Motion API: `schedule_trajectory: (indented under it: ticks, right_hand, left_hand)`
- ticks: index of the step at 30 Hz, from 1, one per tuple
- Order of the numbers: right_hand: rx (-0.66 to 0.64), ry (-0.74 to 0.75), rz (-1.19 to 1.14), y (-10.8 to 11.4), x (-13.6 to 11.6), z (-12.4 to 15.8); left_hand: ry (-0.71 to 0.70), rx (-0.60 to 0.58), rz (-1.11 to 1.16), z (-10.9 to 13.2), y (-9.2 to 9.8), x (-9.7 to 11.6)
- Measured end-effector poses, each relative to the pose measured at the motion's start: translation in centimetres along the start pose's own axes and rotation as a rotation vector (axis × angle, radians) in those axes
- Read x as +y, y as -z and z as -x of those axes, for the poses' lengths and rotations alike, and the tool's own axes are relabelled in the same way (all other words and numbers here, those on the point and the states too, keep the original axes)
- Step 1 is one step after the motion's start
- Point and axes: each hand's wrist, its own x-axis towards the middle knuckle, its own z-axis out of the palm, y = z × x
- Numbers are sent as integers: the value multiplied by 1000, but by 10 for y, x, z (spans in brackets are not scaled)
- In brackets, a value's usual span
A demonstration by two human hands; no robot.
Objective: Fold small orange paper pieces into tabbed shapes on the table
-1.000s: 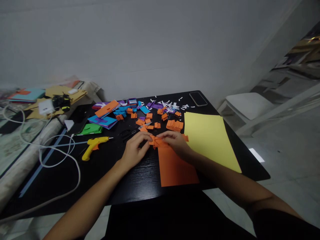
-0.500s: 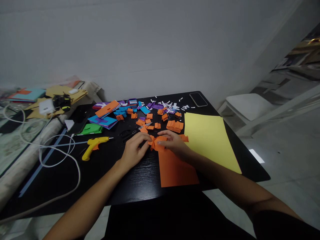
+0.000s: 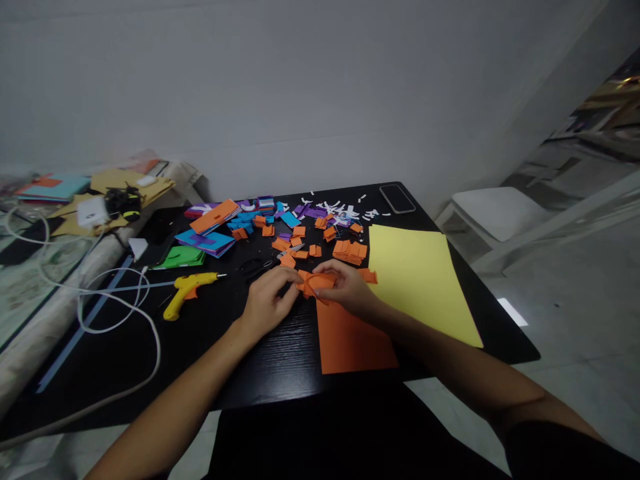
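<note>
Between my hands is a folded piece of orange paper (image 3: 316, 283), raised just over the top end of a flat orange sheet (image 3: 353, 340). My left hand (image 3: 270, 293) pinches its left side with thumb and fingers. From the right, my right hand (image 3: 347, 287) grips the other side, thumb below and fingers above. Small folded orange pieces (image 3: 299, 255) lie scattered just beyond my fingers, and a stack of orange strips (image 3: 350, 251) sits behind my right hand. Black-handled scissors (image 3: 256, 267) rest beside my left hand, their blades partly among the orange pieces.
A yellow glue gun (image 3: 187, 293) and a white cable (image 3: 150, 320) lie at the left. Yellow sheets (image 3: 420, 280) cover the right side. White paper scraps (image 3: 345, 212) and a phone (image 3: 397, 199) are at the back. A white chair (image 3: 493, 213) stands right of the table.
The orange paper between my hands has changed shape: its right part now curves up into a rounded fold under my right fingers. My hands have stayed almost in place.
</note>
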Motion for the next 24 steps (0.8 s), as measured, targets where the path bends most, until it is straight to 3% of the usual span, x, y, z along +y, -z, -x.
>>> schedule_trajectory:
  ticks: [10,17,24]
  right_hand:
    - [-34,20,-83,-6,-5,4]
    - [24,219,336,-3,2,10]
    - [67,211,336,-2,3,9]
  left_hand:
    - [84,-12,-14,-1,1,0]
    - [118,18,12,-1,1,0]
    - [238,11,183,2,2,-2]
